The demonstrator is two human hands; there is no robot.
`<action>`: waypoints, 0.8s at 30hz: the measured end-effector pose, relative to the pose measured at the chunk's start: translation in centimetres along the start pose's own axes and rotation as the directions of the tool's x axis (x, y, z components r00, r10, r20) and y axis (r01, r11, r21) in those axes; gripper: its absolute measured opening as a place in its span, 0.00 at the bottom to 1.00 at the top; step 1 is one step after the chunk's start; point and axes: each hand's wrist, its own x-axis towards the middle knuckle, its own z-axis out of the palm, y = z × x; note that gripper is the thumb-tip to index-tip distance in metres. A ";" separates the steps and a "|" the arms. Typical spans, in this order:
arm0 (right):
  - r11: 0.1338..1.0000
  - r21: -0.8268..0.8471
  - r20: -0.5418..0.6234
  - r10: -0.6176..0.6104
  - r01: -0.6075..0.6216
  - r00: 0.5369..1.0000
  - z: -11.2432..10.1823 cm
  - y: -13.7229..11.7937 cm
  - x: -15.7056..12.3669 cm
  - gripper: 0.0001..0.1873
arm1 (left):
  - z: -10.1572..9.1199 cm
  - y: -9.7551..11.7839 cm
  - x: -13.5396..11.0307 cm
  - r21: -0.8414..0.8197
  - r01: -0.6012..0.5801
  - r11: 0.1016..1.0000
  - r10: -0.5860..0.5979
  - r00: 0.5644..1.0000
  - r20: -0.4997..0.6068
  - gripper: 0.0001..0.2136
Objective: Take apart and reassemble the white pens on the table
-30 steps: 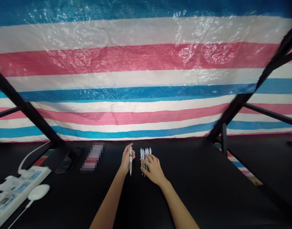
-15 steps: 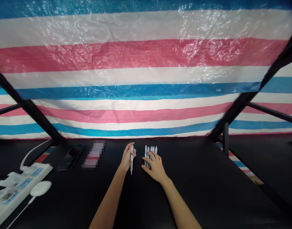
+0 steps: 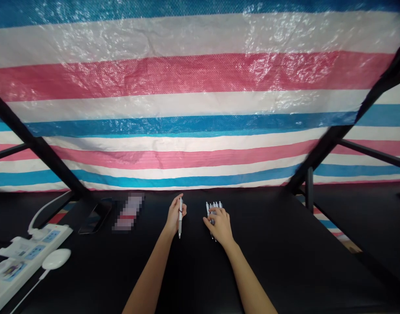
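Note:
A white-and-grey pen point(image 3: 180, 218) is pinched upright-looking between the thumb and fingers of my left hand point(image 3: 174, 218), its tip pointing toward me. To the right, several similar pens point(image 3: 208, 207) lie side by side on the black table. My right hand point(image 3: 221, 224) rests over these pens from above, fingers somewhat bent and apart, thumb to the left, covering much of their lower length. Their white tops show beyond the fingertips, and a few tips peek out below the hand.
On the left lie a dark phone point(image 3: 95, 216), a pixelated item point(image 3: 130, 212), a white power strip point(image 3: 30, 257) with plugs, and a white round charger point(image 3: 56, 259) on a cable. Black frame bars point(image 3: 317, 157) slant up at both sides before a striped sheet point(image 3: 200, 159).
My right hand has shifted to the right, and the row of pens under it has slid the same way, now slightly slanted. My left hand with its pen has barely moved.

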 end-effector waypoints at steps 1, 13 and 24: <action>1.000 0.001 0.000 -0.002 0.002 1.000 0.0 0.0 0.0 0.15 | 0.0 0.0 0.0 0.006 0.001 1.000 -0.001 1.000 0.002 0.27; 0.999 0.033 -0.003 0.004 -0.004 1.000 0.0 0.4 0.1 0.18 | -0.3 -0.2 0.2 0.063 -0.013 0.998 0.010 0.998 0.059 0.22; 1.000 -0.008 -0.011 -0.011 0.011 1.000 -0.1 0.1 0.2 0.13 | -0.2 0.0 0.0 -0.007 -0.016 1.000 0.016 0.999 0.034 0.22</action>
